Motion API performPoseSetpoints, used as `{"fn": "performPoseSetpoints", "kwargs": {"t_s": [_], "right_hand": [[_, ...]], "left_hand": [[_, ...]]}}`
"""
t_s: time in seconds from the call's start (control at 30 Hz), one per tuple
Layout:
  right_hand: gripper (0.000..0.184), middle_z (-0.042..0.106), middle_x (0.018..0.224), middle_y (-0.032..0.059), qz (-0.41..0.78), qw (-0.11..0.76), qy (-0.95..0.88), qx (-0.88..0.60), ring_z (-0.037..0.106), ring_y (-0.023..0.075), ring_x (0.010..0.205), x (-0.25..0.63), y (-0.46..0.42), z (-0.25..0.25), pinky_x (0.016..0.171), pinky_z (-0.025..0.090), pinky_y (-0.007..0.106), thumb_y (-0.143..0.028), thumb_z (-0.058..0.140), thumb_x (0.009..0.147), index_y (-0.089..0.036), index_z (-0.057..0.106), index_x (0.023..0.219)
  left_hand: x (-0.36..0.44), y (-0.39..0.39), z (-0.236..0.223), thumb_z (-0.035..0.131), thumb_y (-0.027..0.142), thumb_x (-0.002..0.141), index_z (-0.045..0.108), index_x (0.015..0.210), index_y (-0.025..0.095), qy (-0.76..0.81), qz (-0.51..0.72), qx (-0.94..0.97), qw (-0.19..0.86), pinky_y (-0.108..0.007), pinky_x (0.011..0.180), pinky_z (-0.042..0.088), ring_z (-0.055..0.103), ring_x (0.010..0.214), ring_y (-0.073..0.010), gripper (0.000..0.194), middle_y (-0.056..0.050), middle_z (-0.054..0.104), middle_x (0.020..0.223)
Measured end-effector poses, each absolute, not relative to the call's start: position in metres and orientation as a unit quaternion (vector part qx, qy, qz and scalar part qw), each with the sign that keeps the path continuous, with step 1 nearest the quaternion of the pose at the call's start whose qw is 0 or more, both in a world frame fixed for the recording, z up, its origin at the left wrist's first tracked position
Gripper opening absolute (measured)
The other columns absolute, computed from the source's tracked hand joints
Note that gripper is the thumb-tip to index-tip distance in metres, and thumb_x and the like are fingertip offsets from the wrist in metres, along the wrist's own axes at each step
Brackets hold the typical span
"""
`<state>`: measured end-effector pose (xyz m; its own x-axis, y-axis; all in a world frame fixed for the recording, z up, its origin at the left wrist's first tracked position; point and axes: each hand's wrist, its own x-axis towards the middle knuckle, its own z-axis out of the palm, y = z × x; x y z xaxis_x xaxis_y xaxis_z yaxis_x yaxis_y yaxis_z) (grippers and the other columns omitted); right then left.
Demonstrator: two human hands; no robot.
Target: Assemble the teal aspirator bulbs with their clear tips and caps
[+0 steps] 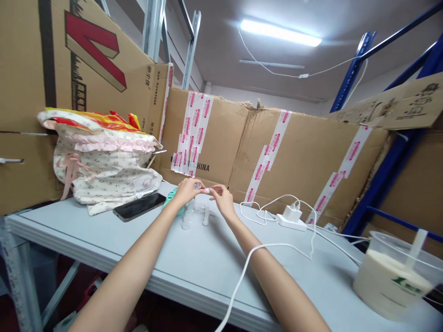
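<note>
My left hand is closed in a pinch above the table, holding a small clear vial. At its right end sits a small white cap, and the fingertips of my right hand close on it. Beneath my hands, several small clear plastic containers stand on the table, with a slim clear one on the right. A teal holder with round openings is partly hidden behind my left wrist.
On the grey table, a dark phone lies beside a floral cloth bag. A white power strip with a charger and loose cables is at right. A cup of pale drink stands near the right edge. Taped cardboard walls the back.
</note>
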<state>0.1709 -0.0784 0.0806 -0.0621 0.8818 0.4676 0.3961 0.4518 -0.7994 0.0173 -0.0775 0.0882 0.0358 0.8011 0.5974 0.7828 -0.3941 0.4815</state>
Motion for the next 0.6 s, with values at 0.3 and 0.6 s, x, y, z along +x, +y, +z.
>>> {"fn": "performPoseSetpoints", "kwargs": {"t_s": [0.3,0.6], "right_hand": [[0.034,0.063,0.06,-0.0014,0.502,0.442,-0.627,-0.399,0.06,0.0093,0.056,0.204,-0.086,0.078,0.07,0.053,0.027,-0.016,0.077,0.053,-0.01,0.067,0.085],[0.016,0.066,0.089,0.0035,0.381,0.248,-0.807,-0.376,0.062,0.0086,0.059,0.209,-0.106,0.086,0.054,0.046,0.019,-0.023,0.065,0.068,-0.015,0.066,0.081]], "left_hand": [[0.029,-0.08,0.084,0.065,0.036,0.062,0.069,0.09,0.016,0.417,0.367,0.804,0.214,-0.021,0.046,0.038,0.048,0.043,-0.0084,0.035,-0.001,0.064,0.07],[0.005,-0.054,0.077,0.053,0.029,0.071,0.049,0.114,0.016,0.468,0.571,0.647,0.189,-0.027,0.064,0.043,0.051,0.06,-0.0119,0.045,0.0,0.057,0.076]]}}
